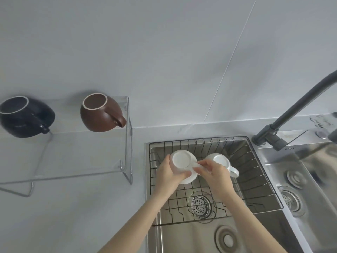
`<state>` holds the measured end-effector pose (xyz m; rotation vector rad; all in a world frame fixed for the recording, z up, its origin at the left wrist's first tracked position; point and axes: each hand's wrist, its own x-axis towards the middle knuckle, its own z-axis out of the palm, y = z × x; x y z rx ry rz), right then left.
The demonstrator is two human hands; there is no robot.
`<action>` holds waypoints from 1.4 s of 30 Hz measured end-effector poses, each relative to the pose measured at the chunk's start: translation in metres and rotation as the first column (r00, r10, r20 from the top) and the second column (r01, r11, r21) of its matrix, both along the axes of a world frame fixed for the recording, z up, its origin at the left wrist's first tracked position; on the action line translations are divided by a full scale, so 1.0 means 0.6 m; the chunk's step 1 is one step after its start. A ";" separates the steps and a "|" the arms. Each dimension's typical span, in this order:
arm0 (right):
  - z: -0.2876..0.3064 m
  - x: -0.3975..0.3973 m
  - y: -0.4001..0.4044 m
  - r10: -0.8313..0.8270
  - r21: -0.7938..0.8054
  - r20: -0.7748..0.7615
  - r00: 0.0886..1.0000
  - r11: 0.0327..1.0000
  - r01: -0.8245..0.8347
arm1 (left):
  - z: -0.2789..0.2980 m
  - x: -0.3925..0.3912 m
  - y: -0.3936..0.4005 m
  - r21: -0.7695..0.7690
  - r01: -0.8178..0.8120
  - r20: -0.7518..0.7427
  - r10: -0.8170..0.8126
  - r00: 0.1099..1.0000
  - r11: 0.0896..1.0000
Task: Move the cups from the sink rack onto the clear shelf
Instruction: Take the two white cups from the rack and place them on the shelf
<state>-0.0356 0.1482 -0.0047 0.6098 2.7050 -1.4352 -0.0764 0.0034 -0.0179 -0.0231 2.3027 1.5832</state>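
1. White cup, upside down, sits over the sink rack; left hand wraps its side, right hand pinches its handle.
2. Second white cup stands inverted in the rack, just behind the right hand.
3. Brown cup and black cup rest on the clear shelf, left of the rack.

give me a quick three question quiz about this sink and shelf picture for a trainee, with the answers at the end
1. True or false: both hands are on one white cup.
2. How many cups stand on the clear shelf? A one, B two, C three.
3. Which cup on the shelf is nearer the sink?

Key
1. True: left hand and right hand hold the white cup over the sink rack.
2. B, on the clear shelf.
3. The brown cup; the black cup is farther.
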 end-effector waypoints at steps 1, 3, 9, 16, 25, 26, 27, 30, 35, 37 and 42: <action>0.029 0.001 -0.006 0.011 0.025 -0.036 0.999 1.000 -0.010 | 0.026 0.001 -0.007 -0.004 -0.020 -0.051 0.020 0.999 1.000; 0.085 0.002 -0.020 0.035 0.056 -0.124 0.992 0.998 -0.028 | 0.083 0.008 -0.024 -0.025 -0.063 -0.162 0.058 0.985 0.998; 0.217 -0.017 -0.114 0.187 0.063 -0.361 0.914 0.982 -0.176 | 0.213 0.025 -0.132 0.042 -0.199 -0.431 0.197 0.880 0.979; 0.248 -0.072 -0.298 0.315 0.031 -0.423 0.850 0.942 -0.334 | 0.258 0.017 -0.311 0.073 -0.358 -0.448 0.352 0.822 0.931; 0.193 -0.137 -0.510 0.361 -0.098 -0.308 0.880 0.908 -0.407 | 0.222 -0.023 -0.518 -0.025 -0.459 -0.339 0.424 0.840 0.888; 0.185 -0.142 -0.525 0.364 -0.105 -0.288 0.886 0.907 -0.407 | 0.217 -0.025 -0.533 -0.032 -0.455 -0.326 0.421 0.847 0.890; 0.178 -0.145 -0.534 0.368 -0.112 -0.273 0.889 0.906 -0.409 | 0.212 -0.027 -0.543 -0.038 -0.451 -0.311 0.418 0.853 0.892; 0.162 -0.154 -0.558 0.391 -0.120 -0.239 0.889 0.897 -0.426 | 0.196 -0.032 -0.565 -0.079 -0.460 -0.287 0.422 0.860 0.884; 0.150 -0.162 -0.573 0.390 -0.142 -0.206 0.897 0.895 -0.422 | 0.179 -0.040 -0.580 -0.099 -0.467 -0.317 0.417 0.852 0.879; 0.149 -0.165 -0.576 0.391 -0.144 -0.211 0.896 0.894 -0.424 | 0.176 -0.042 -0.581 -0.102 -0.463 -0.349 0.404 0.845 0.880; 0.154 -0.169 -0.574 0.412 -0.163 -0.207 0.887 0.880 -0.446 | 0.173 -0.042 -0.579 -0.095 -0.471 -0.360 0.410 0.838 0.877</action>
